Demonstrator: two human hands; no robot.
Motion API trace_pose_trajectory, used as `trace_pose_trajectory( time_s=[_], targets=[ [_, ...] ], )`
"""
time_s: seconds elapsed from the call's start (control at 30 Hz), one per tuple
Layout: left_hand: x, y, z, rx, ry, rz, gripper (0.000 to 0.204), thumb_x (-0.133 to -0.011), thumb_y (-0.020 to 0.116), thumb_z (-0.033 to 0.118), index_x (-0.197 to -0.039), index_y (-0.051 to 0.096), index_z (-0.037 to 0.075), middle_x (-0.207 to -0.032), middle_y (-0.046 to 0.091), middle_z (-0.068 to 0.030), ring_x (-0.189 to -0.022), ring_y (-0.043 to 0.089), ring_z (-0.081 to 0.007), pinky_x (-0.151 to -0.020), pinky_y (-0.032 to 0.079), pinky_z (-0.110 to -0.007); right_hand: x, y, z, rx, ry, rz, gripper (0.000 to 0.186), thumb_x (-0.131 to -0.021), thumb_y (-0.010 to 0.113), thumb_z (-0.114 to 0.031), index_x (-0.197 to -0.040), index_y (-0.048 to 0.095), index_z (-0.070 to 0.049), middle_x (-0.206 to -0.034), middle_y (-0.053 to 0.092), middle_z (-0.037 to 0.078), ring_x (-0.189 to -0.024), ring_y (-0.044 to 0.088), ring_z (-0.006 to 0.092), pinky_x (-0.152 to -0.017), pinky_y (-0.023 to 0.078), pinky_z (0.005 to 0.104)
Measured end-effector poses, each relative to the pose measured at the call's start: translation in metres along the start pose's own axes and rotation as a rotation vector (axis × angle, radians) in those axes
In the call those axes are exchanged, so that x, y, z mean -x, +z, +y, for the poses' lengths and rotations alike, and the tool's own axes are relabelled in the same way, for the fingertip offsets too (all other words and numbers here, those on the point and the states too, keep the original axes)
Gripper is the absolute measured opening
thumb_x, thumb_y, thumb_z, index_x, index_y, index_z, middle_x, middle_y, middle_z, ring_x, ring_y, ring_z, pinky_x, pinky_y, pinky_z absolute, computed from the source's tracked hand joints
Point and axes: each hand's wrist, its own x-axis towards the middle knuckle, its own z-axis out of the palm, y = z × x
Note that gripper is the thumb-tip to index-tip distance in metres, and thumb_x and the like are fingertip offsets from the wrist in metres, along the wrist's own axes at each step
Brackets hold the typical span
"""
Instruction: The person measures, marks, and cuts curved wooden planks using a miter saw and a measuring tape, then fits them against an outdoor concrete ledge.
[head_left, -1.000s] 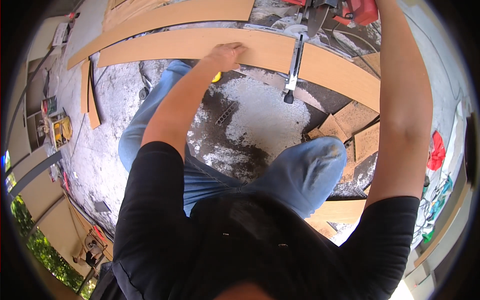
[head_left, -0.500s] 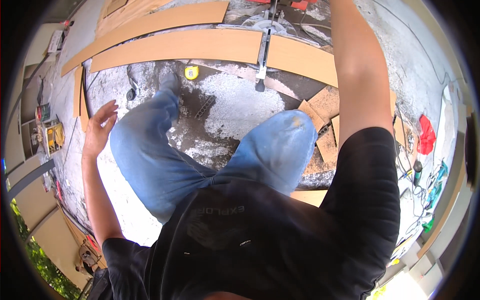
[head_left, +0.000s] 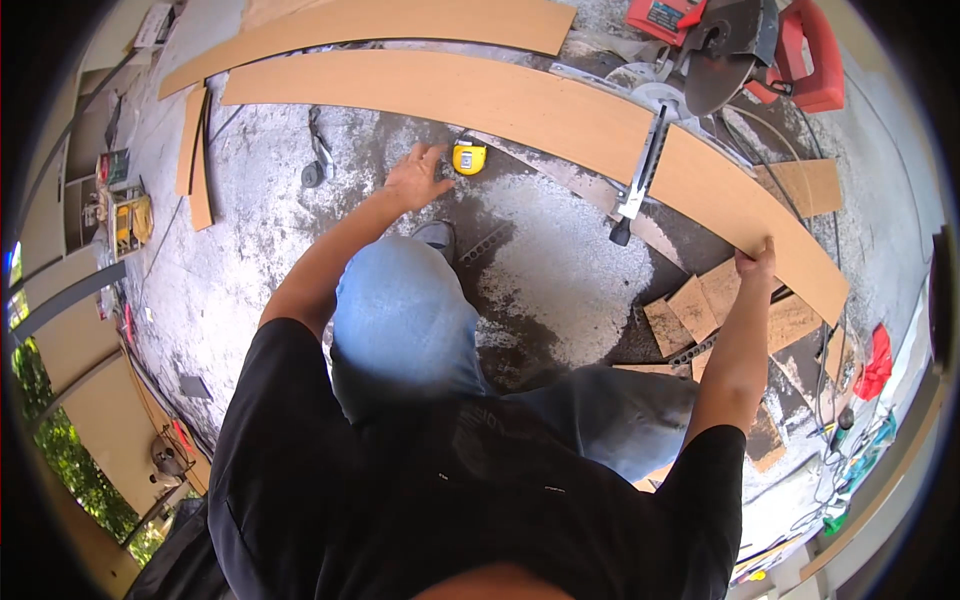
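Fingers spread, my left hand holds nothing beside the yellow tape measure. My right hand grips the near edge of the tan board section to the right of a metal clamp arm. The long tan board runs left from that arm; I cannot tell whether both sections are one piece. Behind them stands a red chop saw with a dark round blade.
Another board lies farther back, with narrow strips at left. A dark roll lies on the stained floor. Offcuts pile at right, near cables, tools and red cloth. A power tool sits at far left.
My right hand has come down from the saw onto the board. My left hand left the board, swung out left, then rose toward the tape measure. My knees have shifted.
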Motion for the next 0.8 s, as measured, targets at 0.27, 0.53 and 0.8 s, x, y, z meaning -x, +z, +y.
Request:
trace_pose_trajectory(
  time_s=[0.27, 0.53, 0.8],
  targets=[
    [-0.08, 0.016, 0.041, -0.472, 0.228, -0.149, 0.077, -0.081, 0.079, 0.041, -0.145, 0.05, 0.01, -0.145, 0.049, -0.0093, -0.135, 0.047, -0.0336, -0.11, 0.044, -0.047, 0.058, 0.0, -0.056, 0.159, -0.132, 0.263, 0.035, -0.1, 0.069, -0.025, -0.131, 0.059, -0.012, -0.122, 0.07, 0.01, -0.102, 0.072, 0.0277, -0.083, 0.064, 0.0452],
    [0.103, -0.11, 0.021, -0.227, 0.014, -0.722, 0.065, -0.079, 0.073, 0.051, -0.116, 0.064, -0.001, -0.116, 0.068, -0.0301, -0.115, 0.065, -0.044, -0.098, 0.051, -0.05, 0.315, -0.114, -0.151, 0.949, -0.045, 0.458, 0.041, -0.099, 0.064, -0.025, -0.123, 0.063, 0.009, -0.117, 0.072, 0.022, -0.105, 0.072, 0.0349, -0.088, 0.06, 0.0428],
    [0.394, -0.376, -0.075, -0.395, -0.131, -0.908, 0.062, -0.075, 0.077, 0.043, -0.098, 0.065, -0.013, -0.092, 0.073, -0.0247, -0.089, 0.074, -0.0348, -0.076, 0.057, -0.043, 0.703, -0.222, -0.085, 1.73, 0.067, 0.595, 0.019, -0.101, 0.048, -0.014, -0.117, 0.055, -0.006, -0.114, 0.072, 0.019, -0.103, 0.072, 0.0383, -0.084, 0.059, 0.0514]
  ],
)
